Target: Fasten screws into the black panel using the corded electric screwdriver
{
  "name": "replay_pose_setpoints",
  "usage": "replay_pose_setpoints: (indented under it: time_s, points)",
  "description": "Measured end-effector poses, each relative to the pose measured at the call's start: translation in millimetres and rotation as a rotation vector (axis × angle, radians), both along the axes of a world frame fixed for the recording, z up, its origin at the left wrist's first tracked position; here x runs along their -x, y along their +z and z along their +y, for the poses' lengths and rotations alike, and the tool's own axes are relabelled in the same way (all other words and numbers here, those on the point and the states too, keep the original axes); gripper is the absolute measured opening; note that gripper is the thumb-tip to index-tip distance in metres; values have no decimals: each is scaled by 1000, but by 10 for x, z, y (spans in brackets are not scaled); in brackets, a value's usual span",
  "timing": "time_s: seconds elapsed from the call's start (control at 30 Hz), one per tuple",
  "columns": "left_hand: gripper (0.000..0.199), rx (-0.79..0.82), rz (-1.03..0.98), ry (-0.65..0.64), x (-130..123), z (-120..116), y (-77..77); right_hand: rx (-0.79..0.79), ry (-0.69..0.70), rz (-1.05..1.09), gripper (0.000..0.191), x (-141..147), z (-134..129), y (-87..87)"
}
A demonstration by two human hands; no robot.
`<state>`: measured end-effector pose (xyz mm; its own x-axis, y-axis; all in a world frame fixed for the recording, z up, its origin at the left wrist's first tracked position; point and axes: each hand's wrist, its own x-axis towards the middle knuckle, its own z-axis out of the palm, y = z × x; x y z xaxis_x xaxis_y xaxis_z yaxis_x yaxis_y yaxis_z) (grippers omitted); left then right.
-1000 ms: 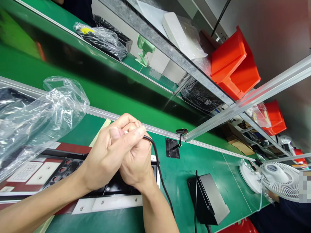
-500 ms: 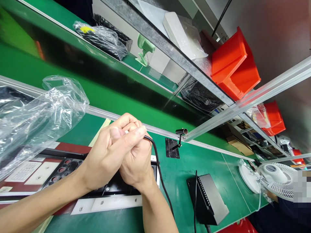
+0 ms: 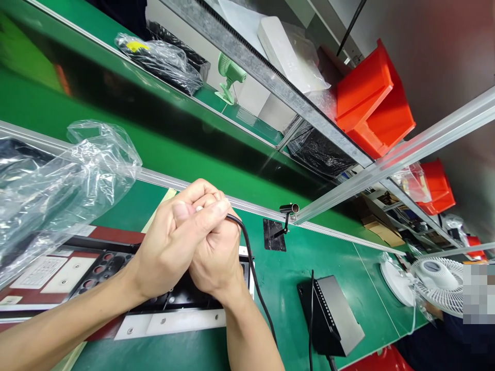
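My left hand (image 3: pixel 170 247) and my right hand (image 3: pixel 218 257) are closed together, pressed against each other above the bench. A black cable (image 3: pixel 251 263) comes out of the grip on the right and hangs down past my right wrist. A tiny white tip (image 3: pixel 199 208) shows between the fingers; the rest of the cable's end is hidden. Under my hands lies a dark red fixture (image 3: pixel 116 236) with black trays and white screwed plates (image 3: pixel 170 323), partly covered by my forearms.
Clear plastic wrap (image 3: pixel 104 154) lies at left. A black stand (image 3: pixel 276 234) with a small tube, a black box-shaped device (image 3: pixel 336 314) and a white fan (image 3: pixel 436 283) stand to the right. Red bins (image 3: pixel 363 103) sit on the metal shelf above. Another person's dark sleeve (image 3: pixel 444 342) shows at lower right.
Both hands have shifted very slightly left, still clasped, and the cable has moved with them. Nothing else visibly differs.
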<state>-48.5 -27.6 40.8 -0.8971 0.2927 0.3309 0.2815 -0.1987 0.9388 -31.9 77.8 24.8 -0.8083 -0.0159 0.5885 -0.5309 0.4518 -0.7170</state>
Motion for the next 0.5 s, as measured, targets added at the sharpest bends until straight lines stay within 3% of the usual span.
replay_pose_setpoints:
  time_s: [0.23, 0.5]
  points:
    - [41, -29, -1, 9, 16, -1, -12, 75, 24, 64, 40, 34, -16, -26]
    - [41, -82, 26, 4, 29, 17, -54, 5, -17, 136, 34, 77, -5, -127]
